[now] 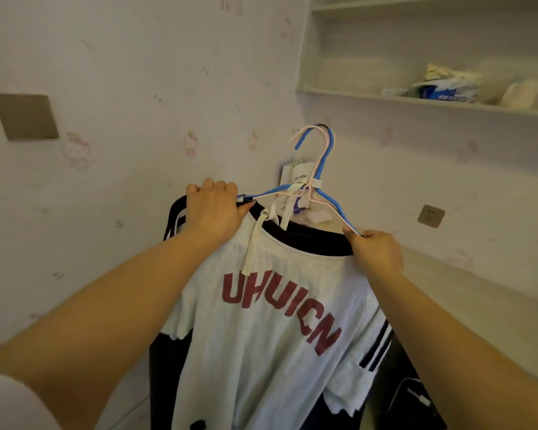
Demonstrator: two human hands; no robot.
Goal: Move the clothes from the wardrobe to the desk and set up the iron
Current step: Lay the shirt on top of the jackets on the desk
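Note:
A white T-shirt [271,330] with red letters and a black collar hangs in front of me on a blue hanger [330,156] paired with a pink hanger [316,169]. Dark clothes hang behind it. My left hand [213,209] grips the left shoulder of the shirt and hanger. My right hand [376,248] pinches the right end of the blue hanger. A paper tag [295,176] and a cream strap dangle from the hanger necks. The desk [466,293] lies to the right, below the shirt. No iron is in view.
A white wall shelf [416,100] at upper right holds packets and bags. A wall socket [430,216] sits right of the hangers, and a metal plate [25,116] at left on the patterned wallpaper. A dark object with a white cable [413,395] lies at lower right.

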